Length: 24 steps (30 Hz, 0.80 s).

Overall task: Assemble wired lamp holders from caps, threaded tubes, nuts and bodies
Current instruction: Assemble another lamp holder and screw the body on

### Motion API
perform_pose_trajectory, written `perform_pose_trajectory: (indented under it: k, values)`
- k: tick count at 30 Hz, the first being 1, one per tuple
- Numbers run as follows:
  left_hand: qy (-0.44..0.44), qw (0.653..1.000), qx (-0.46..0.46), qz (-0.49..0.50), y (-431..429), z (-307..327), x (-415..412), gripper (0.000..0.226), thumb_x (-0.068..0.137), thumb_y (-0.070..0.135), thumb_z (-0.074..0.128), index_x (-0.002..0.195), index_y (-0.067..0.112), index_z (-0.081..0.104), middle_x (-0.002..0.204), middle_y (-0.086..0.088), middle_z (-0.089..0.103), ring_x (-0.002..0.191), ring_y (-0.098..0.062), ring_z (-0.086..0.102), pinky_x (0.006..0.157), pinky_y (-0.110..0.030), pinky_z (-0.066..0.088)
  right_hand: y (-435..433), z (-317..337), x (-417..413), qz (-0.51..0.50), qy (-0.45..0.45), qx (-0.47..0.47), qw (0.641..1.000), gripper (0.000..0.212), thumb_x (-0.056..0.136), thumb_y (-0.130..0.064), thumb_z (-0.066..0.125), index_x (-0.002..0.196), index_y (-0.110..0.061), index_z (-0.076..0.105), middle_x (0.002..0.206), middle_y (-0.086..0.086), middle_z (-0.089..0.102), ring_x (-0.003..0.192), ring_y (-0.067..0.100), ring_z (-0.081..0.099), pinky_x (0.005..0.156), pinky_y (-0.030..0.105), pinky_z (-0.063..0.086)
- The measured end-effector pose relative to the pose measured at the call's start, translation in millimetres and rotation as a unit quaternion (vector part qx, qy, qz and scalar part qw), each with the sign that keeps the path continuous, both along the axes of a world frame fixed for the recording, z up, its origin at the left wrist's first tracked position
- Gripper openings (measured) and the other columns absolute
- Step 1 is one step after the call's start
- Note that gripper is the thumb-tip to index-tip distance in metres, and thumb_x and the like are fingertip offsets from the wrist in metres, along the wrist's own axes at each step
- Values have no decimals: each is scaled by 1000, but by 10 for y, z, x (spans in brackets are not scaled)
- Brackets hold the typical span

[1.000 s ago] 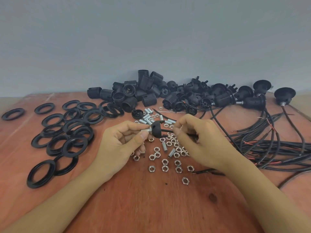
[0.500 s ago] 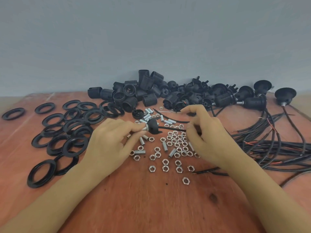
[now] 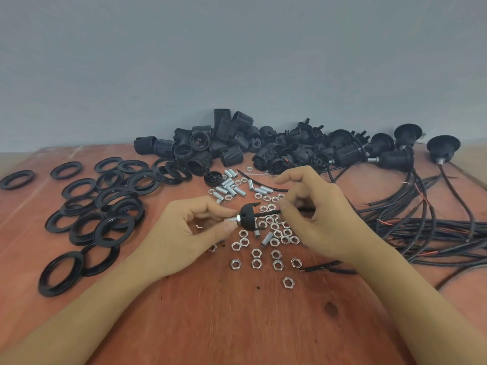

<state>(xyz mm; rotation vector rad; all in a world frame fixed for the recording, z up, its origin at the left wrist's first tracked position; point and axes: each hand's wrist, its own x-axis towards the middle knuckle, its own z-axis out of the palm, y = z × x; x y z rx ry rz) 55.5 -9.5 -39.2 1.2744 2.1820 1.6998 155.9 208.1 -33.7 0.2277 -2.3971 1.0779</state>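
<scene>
A reddish-brown wooden table [image 3: 237, 325] meets a plain, matte blue-grey wall [image 3: 237, 61] directly behind its far edge. A dark round knot [image 3: 330, 308] marks the table's near right part. A pale beige surface [image 3: 15, 159] shows beyond the table's far left corner. Soft, even light falls across the table.

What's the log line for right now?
left hand: pinches tube | cap: on tube | right hand: pinches wire | wire: runs into cap

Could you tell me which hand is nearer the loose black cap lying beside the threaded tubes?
Left. The left hand is on the person's side of the loose black cap; the right hand is farther off, to its right.
</scene>
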Motion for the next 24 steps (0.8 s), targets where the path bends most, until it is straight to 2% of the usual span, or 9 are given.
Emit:
perform_pose_trajectory:
  k: [3, 5, 9, 12, 13, 15, 18, 21, 24]
  values:
    - [223, 969, -101, 37, 0, -22, 63, 13, 87, 35, 71, 95, 25, 70, 89, 21, 73, 84, 5, 68, 74, -20, 55, -163, -23, -15, 4, 4, 62, 998, 33, 92, -10, 59, 117, -29, 50, 71, -11, 59, 62, 15, 58, 57, 23, 46]
    - [317, 937, -136, 56, 8, -14, 86, 24, 88, 40, 62, 103, 21, 65, 92, 19, 73, 84, 0, 69, 69, -28, 56, -259, -32, -25, -5, 21, 81, 997, 32, 90, -14, 58, 120, -25, 51, 79, -15, 58, 70, 13, 59, 62, 25, 48]
    - [330, 937, -90, 74, -13, 57, 69, 23, 93, 30, 54, 111, 19, 61, 89, 13, 74, 74, -1, 69, 64, -23, 52, -175, 30, -28, -64, 36, 70, 995, 26, 95, -27, 55, 119, -31, 47, 90, -20, 57, 69, 9, 58, 59, 13, 40]
    - [366, 916, -102, 127, -62, 91, 21, 27, 93, 30, 54, 107, 11, 68, 83, 10, 74, 63, -7, 67, 56, -29, 52, 3, 33, -34, -135, 0, 85, 987, 21, 98, -39, 47, 117, -30, 49, 79, -22, 61, 58, 5, 57, 55, 26, 41]
    - [384, 906, -112, 136, -74, 95, 10, 28, 93, 31, 55, 108, 11, 68, 83, 8, 74, 62, -11, 67, 55, -34, 54, 36, 31, -33, -144, 0, 82, 986, 20, 98, -38, 48, 115, -28, 50, 74, -18, 62, 54, 8, 55, 53, 30, 42]
    - [423, 887, -126, 135, -68, 100, 22, 33, 93, 30, 56, 117, 10, 66, 85, 4, 74, 60, -19, 64, 55, -38, 55, -1, 51, -26, -120, 18, 62, 991, 17, 98, -28, 53, 115, -24, 51, 63, -6, 58, 48, 12, 50, 50, 26, 39]
    - [471, 868, -116, 106, -7, 70, 109, 39, 92, 25, 56, 126, 6, 64, 89, 1, 73, 65, -18, 63, 58, -32, 53, -215, 51, -20, -36, 41, 67, 996, 25, 94, -11, 53, 118, -17, 51, 57, -8, 49, 47, 10, 45, 48, 15, 31]
    - [473, 871, -98, 86, 5, 57, 148, 32, 94, 18, 55, 120, 4, 67, 91, -1, 71, 68, -18, 66, 52, -32, 55, -255, 50, -21, -36, 52, 93, 994, 24, 95, -17, 45, 118, -18, 51, 55, -9, 48, 46, 13, 45, 46, 21, 32]
    - [470, 870, -97, 112, -35, 88, 91, 30, 95, 18, 55, 116, 3, 69, 85, -1, 70, 61, -22, 65, 46, -33, 53, -25, 55, -29, -145, 42, 111, 982, 18, 102, -29, 41, 110, -22, 55, 50, -4, 51, 42, 15, 45, 44, 33, 36]
